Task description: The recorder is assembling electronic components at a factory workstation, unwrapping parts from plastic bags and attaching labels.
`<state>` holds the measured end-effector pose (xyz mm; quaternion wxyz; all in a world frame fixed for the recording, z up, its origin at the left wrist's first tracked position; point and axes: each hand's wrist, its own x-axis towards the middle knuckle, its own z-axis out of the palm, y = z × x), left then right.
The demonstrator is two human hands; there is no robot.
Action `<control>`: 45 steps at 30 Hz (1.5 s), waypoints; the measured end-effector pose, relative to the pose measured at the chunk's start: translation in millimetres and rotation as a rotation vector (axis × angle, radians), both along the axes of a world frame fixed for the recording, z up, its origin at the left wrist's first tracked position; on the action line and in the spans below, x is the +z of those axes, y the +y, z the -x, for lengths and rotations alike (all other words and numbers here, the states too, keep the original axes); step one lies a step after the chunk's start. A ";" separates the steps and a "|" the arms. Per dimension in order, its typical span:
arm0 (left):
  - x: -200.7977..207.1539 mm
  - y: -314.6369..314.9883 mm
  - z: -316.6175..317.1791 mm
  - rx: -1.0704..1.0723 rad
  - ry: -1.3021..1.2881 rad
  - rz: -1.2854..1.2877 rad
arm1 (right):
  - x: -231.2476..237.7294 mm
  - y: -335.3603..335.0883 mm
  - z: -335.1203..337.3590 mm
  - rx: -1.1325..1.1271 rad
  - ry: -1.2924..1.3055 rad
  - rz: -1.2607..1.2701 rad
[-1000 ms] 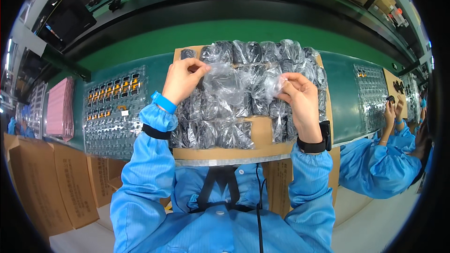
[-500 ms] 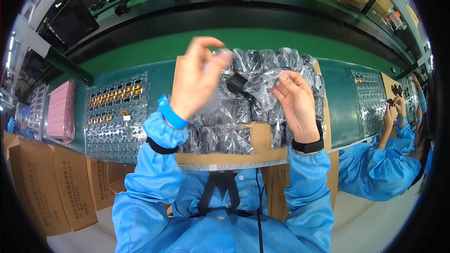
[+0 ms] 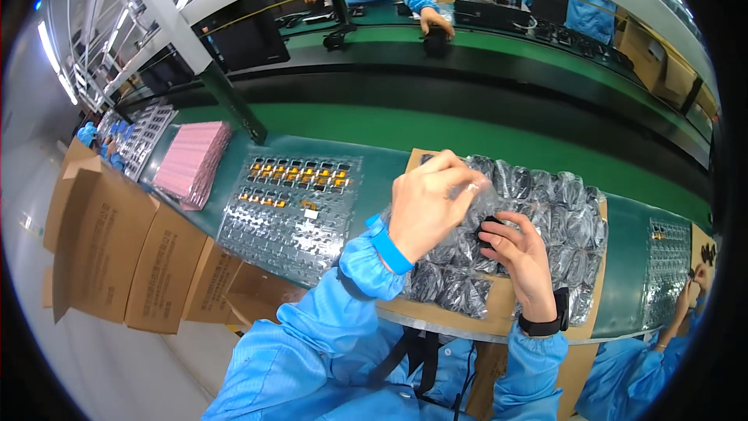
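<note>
My right hand (image 3: 523, 259) curls its fingers around a small black device (image 3: 489, 228), which is partly hidden by the fingertips. Just to the left, my left hand (image 3: 432, 206) pinches a thin clear plastic bag (image 3: 483, 201) between thumb and forefinger; how far the bag still covers the device is unclear. Both hands hover over rows of black parts in clear bags (image 3: 567, 226), packed close together on a brown cardboard sheet or shallow box (image 3: 502, 308).
Left of the cardboard lies a clear moulded tray (image 3: 292, 226) with small orange and black parts. Farther left is a pink bubble-wrapped stack (image 3: 191, 162). Open cartons (image 3: 117, 253) stand by the bench. A metal post (image 3: 232, 101) rises behind. Co-workers sit opposite and at right.
The view has turned left, so the bench appears farther right. My right hand, earlier at the crumpled bag, now grips the black device. My left hand has come closer and pinches plastic.
</note>
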<state>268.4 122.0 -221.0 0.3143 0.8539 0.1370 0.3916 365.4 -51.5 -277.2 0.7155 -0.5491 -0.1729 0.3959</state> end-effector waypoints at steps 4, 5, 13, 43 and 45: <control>5.2 8.6 6.6 0.058 -0.070 -0.020 | -3.2 -2.0 -1.3 -0.014 -0.045 0.024; -0.1 12.9 8.0 0.072 0.013 -0.094 | 0.5 -0.9 1.2 -0.009 -0.047 0.024; -14.1 42.0 -0.7 0.109 -0.111 0.070 | -4.5 0.5 5.4 -0.029 -0.060 0.051; -91.8 77.2 89.2 0.043 0.871 0.137 | 9.0 59.1 -30.5 0.242 -0.509 0.150; -89.2 76.1 91.4 0.008 0.829 0.126 | 19.9 46.9 -52.3 0.146 -0.521 0.023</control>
